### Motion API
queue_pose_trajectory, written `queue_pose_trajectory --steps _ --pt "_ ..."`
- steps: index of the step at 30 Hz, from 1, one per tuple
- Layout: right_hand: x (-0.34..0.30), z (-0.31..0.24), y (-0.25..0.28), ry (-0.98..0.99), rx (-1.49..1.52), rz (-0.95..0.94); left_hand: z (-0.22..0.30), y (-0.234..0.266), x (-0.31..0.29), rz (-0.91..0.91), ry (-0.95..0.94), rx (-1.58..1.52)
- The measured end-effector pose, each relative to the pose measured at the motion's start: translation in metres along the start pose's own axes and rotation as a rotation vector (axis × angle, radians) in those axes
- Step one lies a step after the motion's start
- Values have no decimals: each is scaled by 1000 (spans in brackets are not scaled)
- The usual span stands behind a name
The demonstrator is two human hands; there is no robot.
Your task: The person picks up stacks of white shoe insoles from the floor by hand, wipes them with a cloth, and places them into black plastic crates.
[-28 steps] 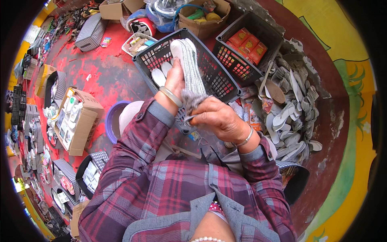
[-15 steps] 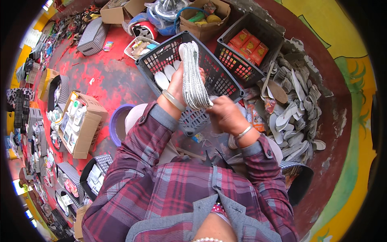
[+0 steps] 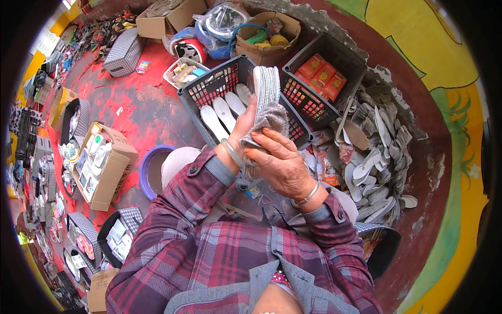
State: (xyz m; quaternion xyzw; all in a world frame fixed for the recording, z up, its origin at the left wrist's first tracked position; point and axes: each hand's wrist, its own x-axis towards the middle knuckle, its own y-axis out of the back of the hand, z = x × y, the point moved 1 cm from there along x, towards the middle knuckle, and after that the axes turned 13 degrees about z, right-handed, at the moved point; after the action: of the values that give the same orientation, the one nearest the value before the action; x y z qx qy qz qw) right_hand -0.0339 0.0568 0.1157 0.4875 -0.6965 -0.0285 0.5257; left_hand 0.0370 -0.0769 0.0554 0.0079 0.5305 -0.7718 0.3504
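Observation:
My left hand (image 3: 243,125) is closed around a thick stack of white-and-grey shoe soles (image 3: 267,86), held upright over a black plastic crate (image 3: 217,78). A rumpled grey cloth (image 3: 273,119) covers the near part of the stack. From the right, my right hand (image 3: 287,165) presses this cloth against the stack, fingers bent over it and thumb side hidden. Inside the crate, several white soles (image 3: 225,112) lie side by side to the left of my left hand. The lower end of the held stack is hidden by cloth and fingers.
A large heap of loose soles (image 3: 376,157) lies at the right against the wall. Another black crate (image 3: 334,52) holds orange boxes (image 3: 321,76). To the left are a purple basin (image 3: 151,170) and a cardboard box (image 3: 112,172) of small packages.
The stack has tipped, moved slightly right and lower. My right hand, blurred at the stack's near end before, now lies over it with the grey cloth. More soles in the crate show.

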Motion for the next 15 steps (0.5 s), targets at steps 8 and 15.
queue_pose_trajectory --steps 8,15 --pt "3 19 18 38 -311 422 -27 -37 -24 28 -63 216" --pt "6 28 54 -187 -159 662 -33 -31 -25 -183 -351 808"
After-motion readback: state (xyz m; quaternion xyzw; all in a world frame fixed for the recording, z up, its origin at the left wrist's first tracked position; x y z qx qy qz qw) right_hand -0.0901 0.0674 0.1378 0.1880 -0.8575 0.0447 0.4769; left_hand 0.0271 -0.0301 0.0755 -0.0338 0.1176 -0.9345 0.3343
